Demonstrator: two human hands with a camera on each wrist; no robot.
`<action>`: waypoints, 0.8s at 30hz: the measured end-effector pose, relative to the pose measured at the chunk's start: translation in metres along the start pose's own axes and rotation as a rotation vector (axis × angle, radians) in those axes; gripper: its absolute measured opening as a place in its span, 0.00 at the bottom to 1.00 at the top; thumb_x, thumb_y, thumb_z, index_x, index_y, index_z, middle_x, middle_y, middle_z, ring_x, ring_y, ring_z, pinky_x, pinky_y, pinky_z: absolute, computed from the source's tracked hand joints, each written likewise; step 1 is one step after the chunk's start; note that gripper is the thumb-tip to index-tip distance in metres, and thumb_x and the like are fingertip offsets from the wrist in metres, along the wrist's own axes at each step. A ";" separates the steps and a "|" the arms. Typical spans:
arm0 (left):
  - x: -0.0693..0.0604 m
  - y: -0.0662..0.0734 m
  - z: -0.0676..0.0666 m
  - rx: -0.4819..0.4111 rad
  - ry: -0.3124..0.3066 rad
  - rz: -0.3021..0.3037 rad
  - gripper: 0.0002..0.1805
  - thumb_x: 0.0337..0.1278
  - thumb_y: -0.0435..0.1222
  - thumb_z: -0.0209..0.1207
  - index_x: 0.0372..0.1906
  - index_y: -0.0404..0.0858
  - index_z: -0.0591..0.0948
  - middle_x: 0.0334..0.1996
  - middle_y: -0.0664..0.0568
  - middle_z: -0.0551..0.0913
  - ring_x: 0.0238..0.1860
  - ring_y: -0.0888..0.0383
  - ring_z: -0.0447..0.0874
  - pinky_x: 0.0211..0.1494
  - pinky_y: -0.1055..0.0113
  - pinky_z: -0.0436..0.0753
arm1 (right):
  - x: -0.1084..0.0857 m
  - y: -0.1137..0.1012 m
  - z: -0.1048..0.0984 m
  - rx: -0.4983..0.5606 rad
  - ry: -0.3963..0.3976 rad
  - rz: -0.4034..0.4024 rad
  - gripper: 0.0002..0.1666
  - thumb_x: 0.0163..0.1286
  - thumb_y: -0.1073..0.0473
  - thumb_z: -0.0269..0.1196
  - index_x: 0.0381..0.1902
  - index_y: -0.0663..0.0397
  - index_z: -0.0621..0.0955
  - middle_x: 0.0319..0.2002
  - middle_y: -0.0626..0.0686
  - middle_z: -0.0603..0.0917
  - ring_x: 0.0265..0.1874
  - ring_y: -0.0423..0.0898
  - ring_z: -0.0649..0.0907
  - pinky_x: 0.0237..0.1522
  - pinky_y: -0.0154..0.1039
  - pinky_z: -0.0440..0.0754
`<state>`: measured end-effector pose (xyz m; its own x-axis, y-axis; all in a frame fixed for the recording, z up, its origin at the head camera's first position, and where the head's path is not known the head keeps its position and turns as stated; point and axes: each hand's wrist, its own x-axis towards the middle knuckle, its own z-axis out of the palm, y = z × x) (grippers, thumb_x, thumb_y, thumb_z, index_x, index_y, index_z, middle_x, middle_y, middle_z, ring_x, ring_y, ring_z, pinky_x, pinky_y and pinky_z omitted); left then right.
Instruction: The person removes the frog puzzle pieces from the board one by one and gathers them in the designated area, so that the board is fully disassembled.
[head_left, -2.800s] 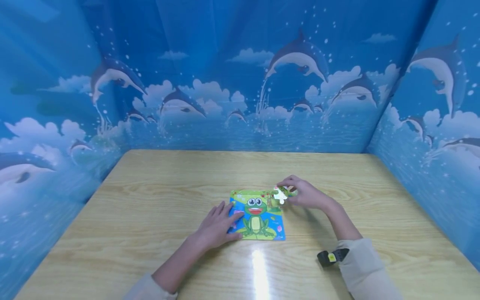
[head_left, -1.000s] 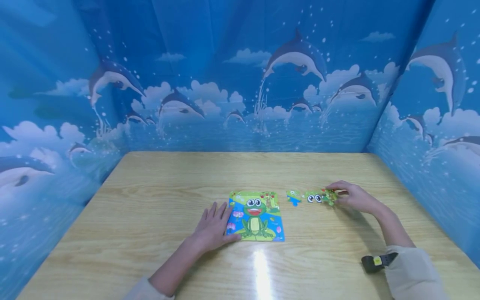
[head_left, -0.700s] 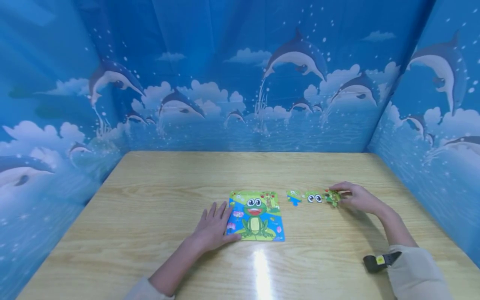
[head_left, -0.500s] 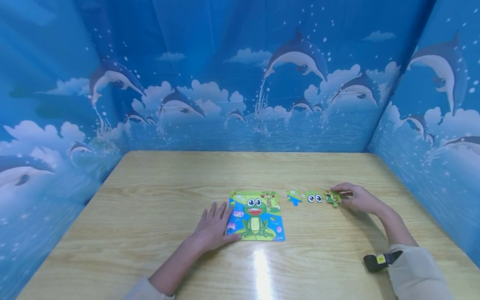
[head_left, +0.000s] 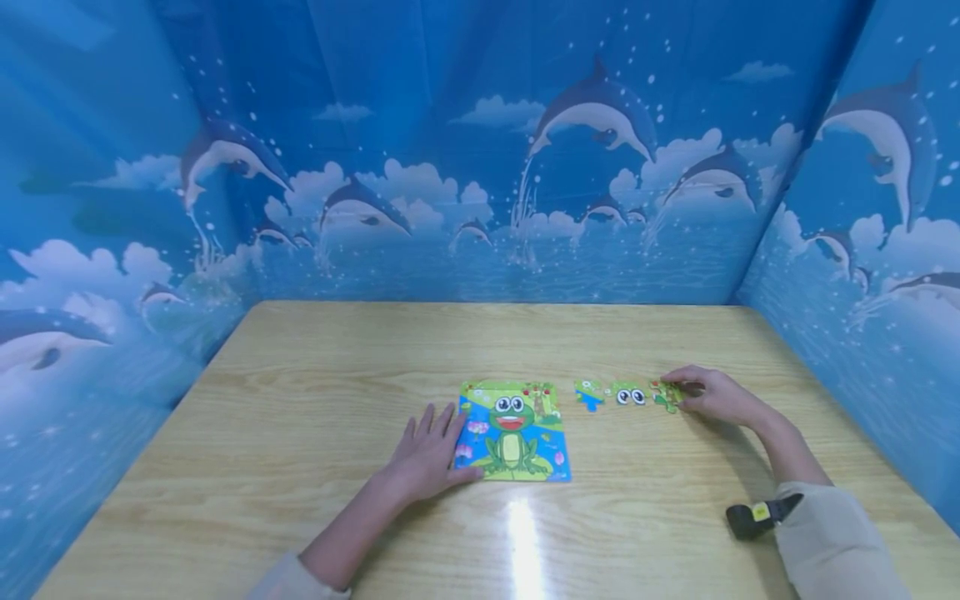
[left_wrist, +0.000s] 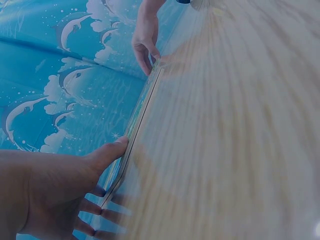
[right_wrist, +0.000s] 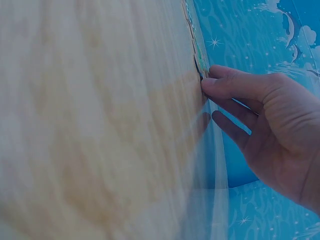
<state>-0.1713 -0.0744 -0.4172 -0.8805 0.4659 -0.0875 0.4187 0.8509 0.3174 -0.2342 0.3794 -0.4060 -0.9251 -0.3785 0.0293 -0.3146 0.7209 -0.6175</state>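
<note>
A square frog puzzle board point(head_left: 512, 433) lies flat on the table, its printed picture facing up. My left hand point(head_left: 425, 458) rests at its left edge with spread, straight fingers, the thumb over the lower left corner. To the board's right, a green-and-red puzzle piece point(head_left: 664, 396) lies at the right end of a row. My right hand point(head_left: 716, 395) pinches that piece at its right edge between thumb and fingertips; the right wrist view shows this grip from the side, with the thumb point(right_wrist: 220, 88) on the edge. The fingers cover part of the piece.
Left of the pinched piece lie a puzzle piece with two frog eyes point(head_left: 630, 396) and a blue-and-green corner piece point(head_left: 589, 395). A wooden table point(head_left: 360, 358) carries everything. Blue dolphin curtains point(head_left: 465, 167) stand along its back and sides.
My right hand has moved from the board's upper right corner to the row's right end, where a tilted puzzle piece has come down flat. My left hand has drawn back slightly to the board's edge.
</note>
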 end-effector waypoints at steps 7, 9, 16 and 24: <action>0.000 0.000 0.000 -0.004 0.003 0.003 0.48 0.53 0.61 0.53 0.70 0.35 0.55 0.68 0.37 0.51 0.67 0.35 0.43 0.65 0.40 0.47 | 0.000 0.004 0.000 -0.036 -0.008 -0.019 0.26 0.55 0.72 0.64 0.53 0.69 0.74 0.52 0.68 0.74 0.53 0.66 0.71 0.53 0.57 0.68; 0.000 0.000 0.001 -0.002 0.004 0.005 0.48 0.53 0.61 0.53 0.70 0.35 0.55 0.68 0.37 0.51 0.67 0.35 0.43 0.65 0.40 0.47 | -0.001 0.005 0.000 -0.044 -0.011 -0.027 0.26 0.55 0.72 0.63 0.54 0.69 0.74 0.52 0.68 0.74 0.53 0.66 0.70 0.54 0.57 0.68; 0.000 0.000 -0.001 -0.002 0.004 0.007 0.48 0.53 0.61 0.53 0.70 0.34 0.55 0.68 0.37 0.51 0.67 0.35 0.43 0.64 0.40 0.47 | -0.002 0.006 -0.001 -0.061 -0.015 -0.034 0.26 0.57 0.69 0.64 0.55 0.68 0.74 0.53 0.68 0.74 0.54 0.67 0.70 0.53 0.58 0.67; -0.001 0.002 -0.004 0.006 0.003 0.013 0.47 0.54 0.60 0.53 0.69 0.33 0.55 0.68 0.36 0.52 0.66 0.34 0.44 0.64 0.40 0.48 | -0.003 0.007 -0.001 -0.037 -0.020 -0.012 0.26 0.58 0.68 0.64 0.56 0.67 0.73 0.54 0.68 0.74 0.55 0.67 0.69 0.54 0.59 0.66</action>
<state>-0.1704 -0.0741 -0.4132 -0.8754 0.4766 -0.0806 0.4317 0.8460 0.3130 -0.2334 0.3860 -0.4098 -0.9170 -0.3984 0.0201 -0.3333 0.7375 -0.5874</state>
